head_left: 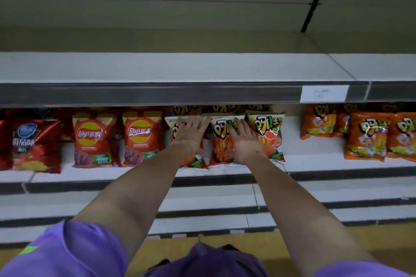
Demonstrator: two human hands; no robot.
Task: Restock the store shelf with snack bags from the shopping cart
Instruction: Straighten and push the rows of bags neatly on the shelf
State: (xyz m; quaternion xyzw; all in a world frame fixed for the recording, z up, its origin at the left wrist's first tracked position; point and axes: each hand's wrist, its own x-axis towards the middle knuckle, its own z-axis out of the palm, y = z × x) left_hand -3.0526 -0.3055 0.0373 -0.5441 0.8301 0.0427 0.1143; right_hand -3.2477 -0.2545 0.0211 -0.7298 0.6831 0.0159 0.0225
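Three white-and-orange snack bags stand side by side on the middle shelf [225, 170]. My left hand [191, 134] lies flat with spread fingers on the leftmost bag [174, 128]. My right hand [244, 139] presses flat on the middle bag [221, 141], its fingers straight. The third bag [269, 135] stands just right of my right hand. More bags of the same kind show behind them, under the upper shelf edge. The shopping cart is out of view.
Two orange Lay's bags [94, 139] and a red bag [31, 144] stand to the left. Orange bags [367, 137] fill the right end, with bare shelf between them and the third bag. The top shelf [180, 67] carries a white label [324, 93]. Lower shelves step out below.
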